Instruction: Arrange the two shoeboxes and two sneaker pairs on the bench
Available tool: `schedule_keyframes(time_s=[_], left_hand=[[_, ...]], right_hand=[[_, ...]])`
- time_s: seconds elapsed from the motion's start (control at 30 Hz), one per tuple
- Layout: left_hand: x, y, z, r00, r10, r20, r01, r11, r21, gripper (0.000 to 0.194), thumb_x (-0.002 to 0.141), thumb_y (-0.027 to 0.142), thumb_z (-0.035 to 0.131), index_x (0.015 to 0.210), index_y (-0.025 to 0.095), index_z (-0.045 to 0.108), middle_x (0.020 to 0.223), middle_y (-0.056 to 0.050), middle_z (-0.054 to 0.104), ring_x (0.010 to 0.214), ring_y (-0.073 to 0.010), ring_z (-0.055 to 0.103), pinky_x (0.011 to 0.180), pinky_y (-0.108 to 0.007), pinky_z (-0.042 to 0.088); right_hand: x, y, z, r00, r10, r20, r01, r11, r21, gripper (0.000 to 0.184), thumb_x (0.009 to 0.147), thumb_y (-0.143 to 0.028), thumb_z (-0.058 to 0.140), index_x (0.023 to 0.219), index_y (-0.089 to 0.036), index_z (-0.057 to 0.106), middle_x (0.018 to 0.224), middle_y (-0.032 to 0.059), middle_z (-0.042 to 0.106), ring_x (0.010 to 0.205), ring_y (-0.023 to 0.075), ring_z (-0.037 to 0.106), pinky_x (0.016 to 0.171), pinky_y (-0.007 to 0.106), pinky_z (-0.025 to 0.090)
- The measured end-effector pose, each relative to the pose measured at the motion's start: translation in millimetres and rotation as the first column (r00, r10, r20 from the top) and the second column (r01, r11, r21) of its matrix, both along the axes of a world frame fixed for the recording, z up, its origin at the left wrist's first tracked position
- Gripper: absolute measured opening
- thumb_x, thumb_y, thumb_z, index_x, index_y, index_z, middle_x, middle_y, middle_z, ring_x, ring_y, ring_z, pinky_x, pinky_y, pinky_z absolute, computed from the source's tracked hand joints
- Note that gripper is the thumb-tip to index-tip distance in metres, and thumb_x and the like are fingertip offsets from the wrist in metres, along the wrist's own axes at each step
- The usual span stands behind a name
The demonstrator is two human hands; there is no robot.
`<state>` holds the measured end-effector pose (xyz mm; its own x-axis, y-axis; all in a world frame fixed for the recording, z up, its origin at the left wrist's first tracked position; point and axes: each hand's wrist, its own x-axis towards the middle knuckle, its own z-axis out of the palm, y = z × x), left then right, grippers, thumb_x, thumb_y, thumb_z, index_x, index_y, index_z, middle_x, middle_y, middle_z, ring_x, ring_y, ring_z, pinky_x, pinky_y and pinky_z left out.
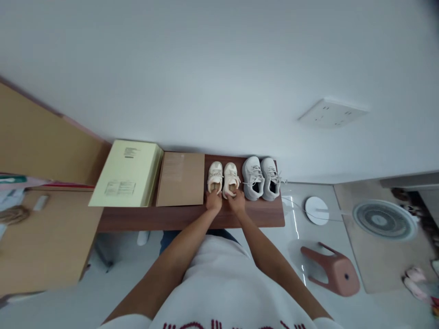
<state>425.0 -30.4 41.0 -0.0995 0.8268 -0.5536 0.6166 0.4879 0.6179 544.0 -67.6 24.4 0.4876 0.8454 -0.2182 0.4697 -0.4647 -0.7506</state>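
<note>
A pair of small cream shoes stands side by side on a dark wooden bench (151, 218), toes toward the wall. My left hand (213, 200) grips the heel of the left cream shoe (215, 175). My right hand (236, 200) grips the heel of the right cream shoe (231, 176). Both hands have their fingers curled on the heels. Just to the right of them sits a pair of grey laced sneakers (261, 177), untouched.
A yellow box (128, 173) and a brown cardboard box (181, 178) lie on the bench's left part. A light wooden cabinet (41, 237) stands at left. On the floor at right are a pink stool (334, 269), a white round disc (316, 210) and a fan (384, 220).
</note>
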Motion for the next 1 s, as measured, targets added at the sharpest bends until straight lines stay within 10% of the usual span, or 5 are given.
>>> schedule_keyframes(time_s=[0.13, 0.3, 0.57, 0.77, 1.0], left_hand=[[-14, 1, -9.9, 0.923, 0.141, 0.359, -0.166, 0.985, 0.040, 0.028, 0.089, 0.045, 0.060, 0.090, 0.019, 0.070, 0.093, -0.007, 0.071, 0.102, -0.0255, 0.067, 0.092, -0.035, 0.050], [-13, 3, -12.9, 0.621, 0.543, 0.565, -0.343, 0.837, -0.427, 0.043, 0.087, 0.054, 0.056, 0.107, 0.016, 0.067, 0.091, -0.009, 0.073, 0.082, -0.0214, 0.071, 0.074, -0.032, 0.055], [-14, -6, 3.1, 0.804, 0.520, 0.286, -0.347, 0.803, -0.485, 0.048, 0.094, 0.053, 0.047, 0.131, 0.023, 0.049, 0.108, -0.013, 0.071, 0.073, -0.0221, 0.073, 0.065, -0.034, 0.056], [20, -59, 30.7, 0.941, 0.029, 0.338, 0.053, 0.971, -0.232, 0.081, 0.091, 0.043, 0.056, 0.157, 0.022, 0.013, 0.105, -0.009, 0.072, 0.080, -0.0192, 0.072, 0.079, -0.034, 0.056], [166, -14, 37.9, 0.884, -0.461, 0.079, 0.468, 0.873, -0.137, 0.063, 0.086, 0.039, 0.061, 0.145, 0.019, 0.048, 0.149, -0.022, 0.046, 0.124, -0.0360, 0.059, 0.102, -0.044, 0.045]], right_hand=[[12, -7, -2.3, 0.888, -0.179, -0.424, 0.223, 0.973, 0.055, 0.034, 0.078, -0.052, 0.065, 0.093, -0.023, 0.054, 0.089, 0.0016, 0.064, 0.087, 0.0209, 0.061, 0.083, 0.037, 0.054], [18, -9, -11.6, 0.535, -0.307, -0.787, 0.372, 0.922, -0.107, 0.034, 0.078, -0.051, 0.064, 0.098, -0.026, 0.053, 0.091, -0.0020, 0.066, 0.078, 0.0154, 0.064, 0.070, 0.031, 0.058], [33, -38, -2.7, 0.627, -0.438, -0.645, 0.307, 0.899, -0.312, 0.040, 0.076, -0.053, 0.070, 0.104, -0.026, 0.061, 0.083, 0.0002, 0.069, 0.069, 0.0178, 0.068, 0.064, 0.033, 0.058], [131, -73, 34.6, 0.961, -0.249, -0.121, 0.265, 0.953, 0.145, 0.047, 0.084, -0.054, 0.061, 0.115, -0.018, 0.064, 0.114, 0.0129, 0.068, 0.106, 0.0266, 0.064, 0.088, 0.041, 0.054], [177, -27, 17.5, 0.957, -0.092, 0.277, 0.081, 0.995, 0.049, 0.036, 0.082, -0.045, 0.063, 0.106, -0.018, 0.062, 0.121, 0.0165, 0.059, 0.113, 0.0305, 0.057, 0.094, 0.047, 0.047]])
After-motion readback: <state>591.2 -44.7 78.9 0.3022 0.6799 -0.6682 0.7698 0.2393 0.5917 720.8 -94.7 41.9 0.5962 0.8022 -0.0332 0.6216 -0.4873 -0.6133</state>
